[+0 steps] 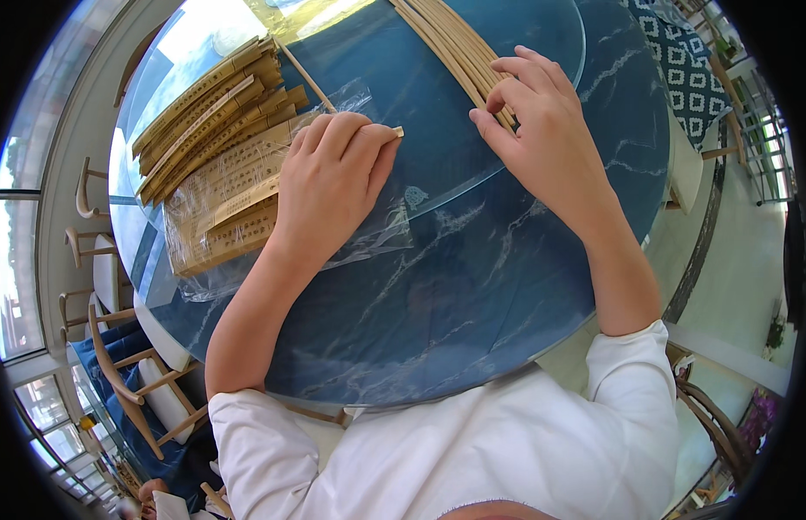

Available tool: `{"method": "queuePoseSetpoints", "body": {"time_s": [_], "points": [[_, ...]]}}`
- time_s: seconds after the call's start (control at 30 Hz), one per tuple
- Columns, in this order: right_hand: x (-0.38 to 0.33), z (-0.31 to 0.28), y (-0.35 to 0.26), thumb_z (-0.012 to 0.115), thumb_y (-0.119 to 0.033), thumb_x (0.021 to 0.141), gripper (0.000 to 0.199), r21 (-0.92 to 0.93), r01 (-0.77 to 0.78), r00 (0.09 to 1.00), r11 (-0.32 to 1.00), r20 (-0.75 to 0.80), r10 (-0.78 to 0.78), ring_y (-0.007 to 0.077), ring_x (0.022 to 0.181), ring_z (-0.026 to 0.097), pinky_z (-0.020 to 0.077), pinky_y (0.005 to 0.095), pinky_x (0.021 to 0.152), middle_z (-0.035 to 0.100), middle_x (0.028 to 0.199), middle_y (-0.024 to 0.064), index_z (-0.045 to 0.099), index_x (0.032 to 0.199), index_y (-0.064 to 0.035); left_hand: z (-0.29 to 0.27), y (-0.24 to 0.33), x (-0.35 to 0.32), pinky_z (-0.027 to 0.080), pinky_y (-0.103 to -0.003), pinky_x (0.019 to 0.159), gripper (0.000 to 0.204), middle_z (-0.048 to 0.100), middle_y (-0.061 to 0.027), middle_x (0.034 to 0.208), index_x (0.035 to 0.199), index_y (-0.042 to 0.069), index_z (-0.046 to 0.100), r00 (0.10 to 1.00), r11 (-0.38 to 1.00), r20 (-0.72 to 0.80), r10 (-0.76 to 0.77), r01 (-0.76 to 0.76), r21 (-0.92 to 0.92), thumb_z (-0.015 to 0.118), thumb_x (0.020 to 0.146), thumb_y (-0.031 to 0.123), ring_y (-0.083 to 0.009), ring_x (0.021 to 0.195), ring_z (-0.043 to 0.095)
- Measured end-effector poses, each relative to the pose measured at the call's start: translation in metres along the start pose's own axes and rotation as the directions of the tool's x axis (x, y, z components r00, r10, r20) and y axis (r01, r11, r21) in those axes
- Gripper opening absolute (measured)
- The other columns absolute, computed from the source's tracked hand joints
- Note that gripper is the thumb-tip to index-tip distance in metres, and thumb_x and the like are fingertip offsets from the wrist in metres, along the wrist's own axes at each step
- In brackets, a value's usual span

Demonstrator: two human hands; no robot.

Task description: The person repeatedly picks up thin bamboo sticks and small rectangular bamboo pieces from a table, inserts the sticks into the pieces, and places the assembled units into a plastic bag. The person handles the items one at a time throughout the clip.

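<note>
Pinching one bamboo stick, left hand overlies plastic-wrapped bundles.

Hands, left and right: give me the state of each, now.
Left hand: closed, gripping a thin bamboo stick over the clear plastic wrap.
Right hand: fingers curled, pinching the bundle of bamboo sticks.

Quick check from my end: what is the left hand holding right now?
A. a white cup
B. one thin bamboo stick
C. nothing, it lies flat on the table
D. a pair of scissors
B: the left hand is closed around one thin bamboo stick that runs up past the stack of paper sleeves, while the right hand rests on the bundle of sticks.
</note>
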State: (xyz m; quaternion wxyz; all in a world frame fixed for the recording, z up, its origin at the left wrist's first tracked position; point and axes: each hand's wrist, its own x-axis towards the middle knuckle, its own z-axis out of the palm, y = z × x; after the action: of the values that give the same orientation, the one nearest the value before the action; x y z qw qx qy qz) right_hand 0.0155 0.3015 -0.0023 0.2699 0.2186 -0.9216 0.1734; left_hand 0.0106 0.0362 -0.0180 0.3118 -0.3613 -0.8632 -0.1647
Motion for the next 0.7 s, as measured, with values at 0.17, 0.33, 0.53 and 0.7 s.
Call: {"method": "queuePoseSetpoints", "body": {"time_s": [0.17, 0.33, 0.53, 0.7], "points": [[-0.009, 0.021, 0.009, 0.077, -0.024, 0.095, 0.025, -0.126, -0.035, 0.999, 0.991, 0.034, 0.04, 0.0403, 0.144, 0.055, 0.04, 0.0574, 0.122, 0.066, 0.143, 0.0221, 0.072, 0.094, 0.0004, -0.003, -0.001, 0.003, 0.055, -0.041, 0.086, 0.015, 0.068, -0.0045, 0.101, 0.104, 0.01, 0.074, 0.991, 0.997, 0.126, -0.05, 0.056, -0.046, 0.083, 0.093, 0.014, -0.0273, 0.094, 0.067], [0.003, 0.011, 0.021, 0.076, -0.023, 0.099, 0.023, -0.036, -0.103, 0.99, 0.994, -0.103, 0.099, 0.0382, 0.141, 0.059, 0.0475, 0.0492, 0.114, 0.071, 0.138, 0.0189, 0.072, 0.099, -0.0007, -0.019, -0.011, 0.008, 0.054, -0.043, 0.097, 0.018, 0.073, -0.0038, 0.107, 0.109, 0.009, 0.075, 0.983, 0.999, 0.18, -0.031, 0.038, -0.033, 0.081, 0.095, 0.019, -0.0281, 0.103, 0.07], [0.015, -0.006, 0.035, 0.07, -0.025, 0.108, 0.019, 0.346, -0.203, 0.932, 0.916, -0.219, 0.289, 0.0194, 0.131, 0.068, 0.0548, 0.0289, 0.1, 0.075, 0.134, 0.0065, 0.073, 0.108, -0.0057, -0.025, -0.025, 0.004, 0.053, -0.042, 0.1, 0.014, 0.076, -0.0039, 0.098, 0.108, 0.009, 0.076, 0.969, 0.991, 0.228, -0.096, 0.114, -0.069, 0.077, 0.098, 0.019, -0.0277, 0.097, 0.072], [0.021, -0.02, 0.083, 0.056, -0.02, 0.115, 0.024, 0.695, 0.003, 0.823, 0.719, -0.411, 0.393, 0.025, 0.124, 0.071, 0.0524, 0.0359, 0.116, 0.076, 0.121, 0.0146, 0.068, 0.113, 0.0003, -0.034, -0.03, 0.011, 0.054, -0.041, 0.1, 0.017, 0.08, -0.0091, 0.103, 0.111, 0.006, 0.079, 0.936, 0.97, 0.294, -0.196, 0.23, -0.085, 0.072, 0.103, 0.019, -0.0298, 0.103, 0.074]]}}
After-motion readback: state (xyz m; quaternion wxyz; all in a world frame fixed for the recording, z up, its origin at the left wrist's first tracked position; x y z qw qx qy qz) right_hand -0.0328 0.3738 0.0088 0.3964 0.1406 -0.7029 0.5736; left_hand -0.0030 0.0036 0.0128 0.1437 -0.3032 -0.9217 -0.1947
